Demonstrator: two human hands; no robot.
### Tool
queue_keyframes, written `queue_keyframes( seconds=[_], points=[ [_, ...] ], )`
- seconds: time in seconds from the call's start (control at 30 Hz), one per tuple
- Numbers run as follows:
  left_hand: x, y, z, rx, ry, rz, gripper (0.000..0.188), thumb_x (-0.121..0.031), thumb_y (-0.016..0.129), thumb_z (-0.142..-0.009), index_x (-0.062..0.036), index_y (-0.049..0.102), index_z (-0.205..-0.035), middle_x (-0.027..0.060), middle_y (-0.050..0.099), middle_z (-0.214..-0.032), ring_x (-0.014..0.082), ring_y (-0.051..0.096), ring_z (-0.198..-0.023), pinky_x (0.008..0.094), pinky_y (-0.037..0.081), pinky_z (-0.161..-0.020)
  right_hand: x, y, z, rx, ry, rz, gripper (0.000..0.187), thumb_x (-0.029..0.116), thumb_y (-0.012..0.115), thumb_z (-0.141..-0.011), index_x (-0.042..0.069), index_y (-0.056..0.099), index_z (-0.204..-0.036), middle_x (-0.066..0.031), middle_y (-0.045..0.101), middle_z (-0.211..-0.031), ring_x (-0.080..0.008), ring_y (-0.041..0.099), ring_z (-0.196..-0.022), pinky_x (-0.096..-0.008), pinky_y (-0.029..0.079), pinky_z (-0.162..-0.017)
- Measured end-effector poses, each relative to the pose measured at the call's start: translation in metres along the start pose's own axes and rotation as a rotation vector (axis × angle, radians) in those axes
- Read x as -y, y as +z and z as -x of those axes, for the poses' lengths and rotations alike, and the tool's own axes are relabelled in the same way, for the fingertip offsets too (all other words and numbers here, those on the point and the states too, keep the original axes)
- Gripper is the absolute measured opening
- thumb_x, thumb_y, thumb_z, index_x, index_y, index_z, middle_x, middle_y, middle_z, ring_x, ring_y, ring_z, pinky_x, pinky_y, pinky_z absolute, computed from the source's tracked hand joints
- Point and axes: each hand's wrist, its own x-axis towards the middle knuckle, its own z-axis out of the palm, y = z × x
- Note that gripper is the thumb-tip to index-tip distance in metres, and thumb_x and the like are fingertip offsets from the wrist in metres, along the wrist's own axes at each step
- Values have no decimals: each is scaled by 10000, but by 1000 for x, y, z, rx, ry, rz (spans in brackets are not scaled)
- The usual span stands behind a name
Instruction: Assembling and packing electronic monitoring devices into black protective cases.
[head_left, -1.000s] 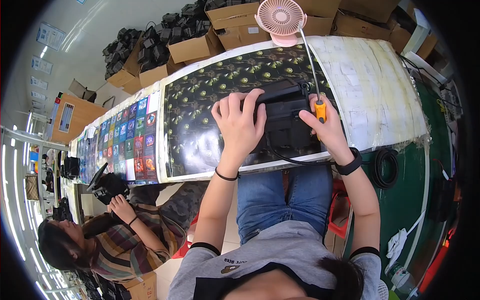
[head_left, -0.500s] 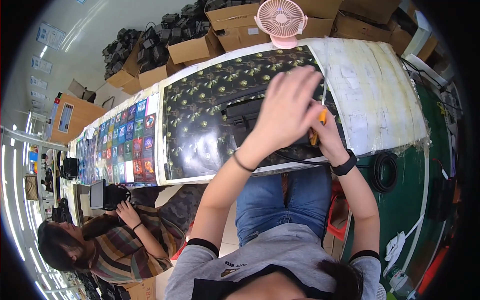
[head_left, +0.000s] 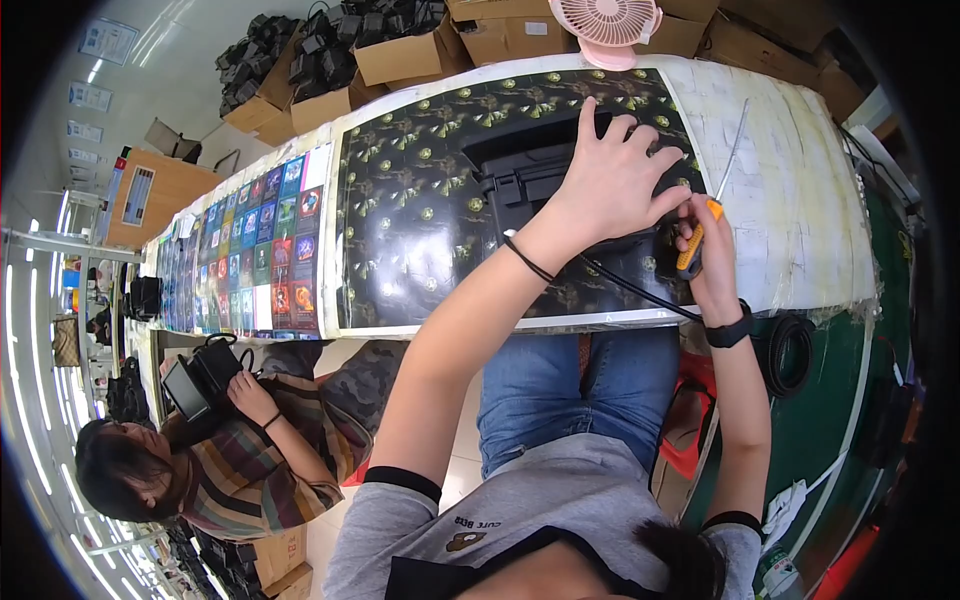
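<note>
A black plastic housing (head_left: pixel 515 190) with a raised flap-like part along its far side lies on the dark patterned mat (head_left: pixel 400 270). My left hand (head_left: pixel 615 180) is over its right part, fingers spread, and hides much of it; whether the palm presses on it I cannot tell. Just to the right, my right hand (head_left: pixel 715 275) is closed around the orange-and-black handle of a screwdriver (head_left: pixel 688 256). Its long thin shaft points away from me, over the white table covering. From the housing a black cable (head_left: pixel 640 288) runs toward my right wrist.
A pink fan (head_left: pixel 606 30) stands at the table's far edge, with cardboard boxes (head_left: pixel 410 55) of black devices behind. Colourful printed cards (head_left: pixel 270 225) cover the left part. A coiled black cable (head_left: pixel 790 355) is at right. A co-worker (head_left: pixel 230 440) at left holds a black device.
My left hand has moved away from the screwdriver, its fingers now spread over the housing. The right hand has shifted right with the screwdriver. The co-worker's device has tilted. The whole view has shifted slightly.
</note>
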Motion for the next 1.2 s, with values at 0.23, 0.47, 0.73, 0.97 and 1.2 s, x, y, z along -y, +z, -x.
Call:
queue_keyframes(
  seconds=[0.23,0.47,0.73,0.97,1.2],
  points=[
    [-2,-5,4,-60,-8,-20,461,-546,628,-883,-149,680,-1112,203,397,-1459,391,419,-1331,721,259,-1067,72,24,46,-43,-164,-23,194,276,517,-1057,95,521,-1126,-35,579,-889,-62,482,-610,-225,414,-549],
    [-1,0,6,-68,-8,-4,444,-529,627,-888,-128,676,-1072,200,404,-1456,391,407,-1332,722,246,-1070,103,11,65,113,-276,-140,189,264,461,-1079,97,527,-1137,10,481,-816,-25,376,-520,-197,351,-518],
    [-4,0,13,-36,15,15,477,-540,607,-897,-104,656,-1085,169,437,-1446,368,455,-1273,693,201,-1111,106,10,68,102,-279,-198,161,242,463,-1079,94,514,-1113,17,459,-794,-19,364,-514,-191,340,-516],
    [39,-43,27,27,-70,158,417,-354,588,-962,-145,588,-1322,126,564,-1374,309,508,-1286,515,305,-1131,103,11,74,353,-244,467,250,99,543,-995,37,486,-1231,-44,595,-1020,-48,499,-681,-196,420,-639],
    [51,-76,91,-4,-596,70,399,-230,546,-960,-261,596,-1355,51,629,-1154,277,569,-1077,395,496,-915,110,20,96,543,-528,1415,360,10,609,-912,36,541,-1265,-221,666,-984,-388,660,-846,-420,538,-764]
  ],
)
